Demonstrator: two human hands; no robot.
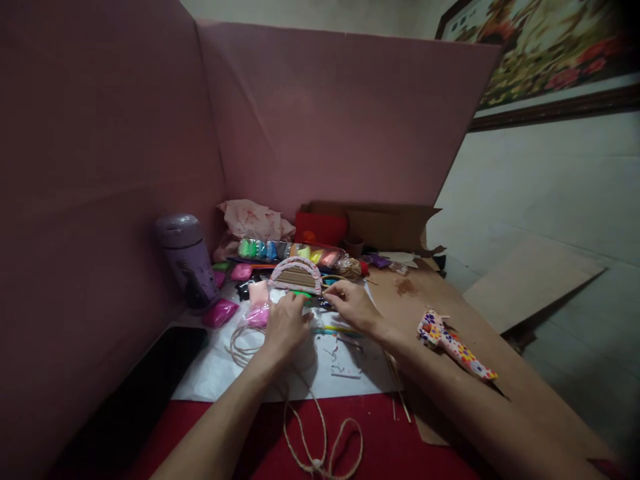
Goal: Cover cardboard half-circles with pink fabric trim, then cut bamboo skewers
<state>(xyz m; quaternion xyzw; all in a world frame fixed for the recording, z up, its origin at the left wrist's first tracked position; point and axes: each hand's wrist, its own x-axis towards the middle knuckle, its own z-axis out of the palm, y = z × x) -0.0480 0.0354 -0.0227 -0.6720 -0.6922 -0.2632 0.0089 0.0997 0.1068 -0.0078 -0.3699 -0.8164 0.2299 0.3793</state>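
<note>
My left hand [289, 323] is palm down over the white sheet [220, 367], its fingers bent and somewhat apart. Just past its fingertips is a bright green piece [302, 294]. My right hand [354, 305] has thumb and fingertips pinched together beside a thin tan loop [332, 277]; what the pinch holds is too small to make out. Between and behind both hands stands a half-round cardboard piece [296, 278] with a pale pink patterned padded rim. Coils of twine [240, 348] lie by my left hand, and a long strand loops down onto the red cloth [395, 440].
Behind are a strip of coloured clay packets [270, 250] and crumpled fabric [257, 219]. A purple tumbler [187, 263], pink packets [220, 312] and a dark flat object [150, 373] lie left. To the right, a flower-patterned piece [455, 343] rests on cardboard [530, 400].
</note>
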